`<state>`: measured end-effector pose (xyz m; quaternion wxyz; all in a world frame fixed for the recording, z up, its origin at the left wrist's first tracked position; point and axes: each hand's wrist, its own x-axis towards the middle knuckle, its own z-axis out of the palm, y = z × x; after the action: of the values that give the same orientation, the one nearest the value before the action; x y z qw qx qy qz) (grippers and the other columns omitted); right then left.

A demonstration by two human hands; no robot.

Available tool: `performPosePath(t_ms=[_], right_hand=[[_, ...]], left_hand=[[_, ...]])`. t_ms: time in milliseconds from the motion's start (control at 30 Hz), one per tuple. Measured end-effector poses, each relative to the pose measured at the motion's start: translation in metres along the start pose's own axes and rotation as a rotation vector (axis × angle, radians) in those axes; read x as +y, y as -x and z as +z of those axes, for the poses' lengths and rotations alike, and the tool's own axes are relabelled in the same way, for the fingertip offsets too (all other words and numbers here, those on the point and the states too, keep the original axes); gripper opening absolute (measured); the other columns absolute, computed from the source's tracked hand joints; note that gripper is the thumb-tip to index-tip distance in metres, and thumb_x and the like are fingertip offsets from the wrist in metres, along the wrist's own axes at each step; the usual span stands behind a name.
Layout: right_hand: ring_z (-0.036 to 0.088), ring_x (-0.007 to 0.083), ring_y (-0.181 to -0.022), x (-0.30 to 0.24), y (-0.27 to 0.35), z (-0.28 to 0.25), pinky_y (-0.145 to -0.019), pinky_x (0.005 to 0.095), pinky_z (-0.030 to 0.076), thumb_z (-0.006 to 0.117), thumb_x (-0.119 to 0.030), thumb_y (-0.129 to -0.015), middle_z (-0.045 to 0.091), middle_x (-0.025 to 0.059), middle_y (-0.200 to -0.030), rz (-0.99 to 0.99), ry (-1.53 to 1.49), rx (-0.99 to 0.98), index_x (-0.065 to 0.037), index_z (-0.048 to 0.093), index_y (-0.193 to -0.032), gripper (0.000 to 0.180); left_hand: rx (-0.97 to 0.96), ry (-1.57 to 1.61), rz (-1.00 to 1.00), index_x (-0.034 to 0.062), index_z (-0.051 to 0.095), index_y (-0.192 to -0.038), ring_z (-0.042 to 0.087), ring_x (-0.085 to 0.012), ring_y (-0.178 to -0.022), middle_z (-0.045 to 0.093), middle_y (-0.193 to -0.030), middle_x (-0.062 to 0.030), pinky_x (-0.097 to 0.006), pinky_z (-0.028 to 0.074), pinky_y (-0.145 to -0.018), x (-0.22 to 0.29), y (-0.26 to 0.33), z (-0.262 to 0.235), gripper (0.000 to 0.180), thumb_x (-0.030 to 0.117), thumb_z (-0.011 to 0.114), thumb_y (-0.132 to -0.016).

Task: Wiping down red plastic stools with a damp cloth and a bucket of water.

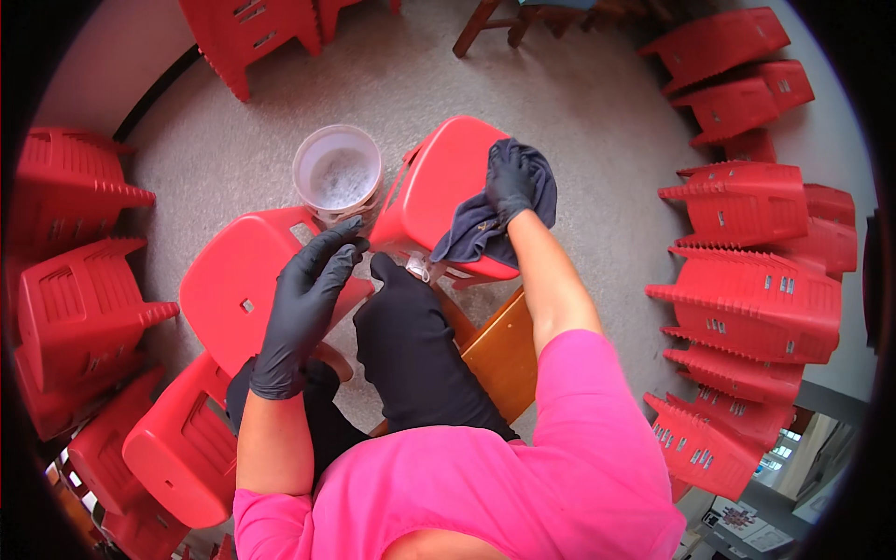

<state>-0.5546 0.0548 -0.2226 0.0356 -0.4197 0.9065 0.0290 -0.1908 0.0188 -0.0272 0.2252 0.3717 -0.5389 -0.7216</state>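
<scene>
A red plastic stool (443,187) stands just ahead of my knees. On its right side, my right hand (511,181) in a black glove presses and grips a dark grey cloth (478,227), part of which drapes over the near edge. My left hand (313,297), also gloved in black, is raised with nothing visible in it. Its fingers are stretched out and bent a little, in front of a second red stool (224,285) at the left. Beyond my left fingertips sits a whitish bucket (338,168) with cloudy, foamy liquid inside.
Stacks of red stools line the left side (79,313) and the right side (747,299). Further red stools (257,37) stand at the far left. A wooden bench (504,355) lies beneath me, and a wooden stool (499,23) is at the back. The floor is speckled grey.
</scene>
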Motion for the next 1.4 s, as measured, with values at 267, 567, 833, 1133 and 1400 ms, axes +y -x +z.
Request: performPosePath(t_ms=[267,567,833,1133,1400], right_hand=[[0.041,0.0348,-0.127,-0.010,-0.002,-0.013,-0.101,0.0544,0.036,0.050,-0.031,-0.086,0.040,0.0128,-0.141,-0.035,0.014,0.037,-0.027,0.046,-0.136,0.050],[0.036,0.0358,-0.131,-0.012,-0.018,0.001,-0.102,0.0542,0.036,0.044,-0.030,-0.090,0.036,0.0143,-0.144,-0.024,-0.001,0.049,-0.027,0.040,-0.140,0.050],[0.034,0.0409,-0.132,-0.036,0.088,-0.005,-0.101,0.0563,0.036,0.054,-0.025,-0.084,0.032,0.0192,-0.146,-0.361,-0.031,-0.087,-0.029,0.044,-0.138,0.055],[0.033,0.0376,-0.133,-0.076,0.021,-0.031,-0.099,0.0537,0.038,0.049,-0.021,-0.085,0.033,0.0136,-0.145,-0.178,-0.044,-0.099,-0.028,0.044,-0.138,0.054],[0.039,0.0396,-0.126,-0.080,0.062,-0.007,-0.096,0.0512,0.042,0.051,-0.019,-0.081,0.036,0.0168,-0.143,-0.328,-0.021,-0.036,-0.023,0.046,-0.136,0.055]], left_hand=[[-0.021,-0.020,-0.025,0.0017,0.052,-0.130,0.057,-0.0140,-0.107,0.063,-0.113,-0.0089,-0.028,0.044,-0.093,0.007,0.005,0.004,0.036,0.013,0.053,-0.096],[-0.004,0.006,-0.028,0.0022,0.052,-0.131,0.057,-0.0134,-0.108,0.064,-0.113,-0.0092,-0.028,0.044,-0.092,0.005,0.002,0.004,0.037,0.015,0.054,-0.096],[-0.015,-0.014,0.033,0.0019,0.053,-0.130,0.058,-0.0118,-0.103,0.064,-0.112,-0.0089,-0.027,0.045,-0.088,0.005,0.006,0.010,0.038,0.015,0.055,-0.095],[-0.021,-0.052,0.002,0.0023,0.054,-0.129,0.058,-0.0115,-0.103,0.064,-0.112,-0.0089,-0.027,0.046,-0.089,0.006,0.003,0.013,0.036,0.014,0.055,-0.095],[0.010,-0.006,0.026,0.0024,0.054,-0.129,0.058,-0.0117,-0.104,0.064,-0.113,-0.0082,-0.027,0.046,-0.088,0.000,0.004,0.008,0.037,0.014,0.057,-0.094]])
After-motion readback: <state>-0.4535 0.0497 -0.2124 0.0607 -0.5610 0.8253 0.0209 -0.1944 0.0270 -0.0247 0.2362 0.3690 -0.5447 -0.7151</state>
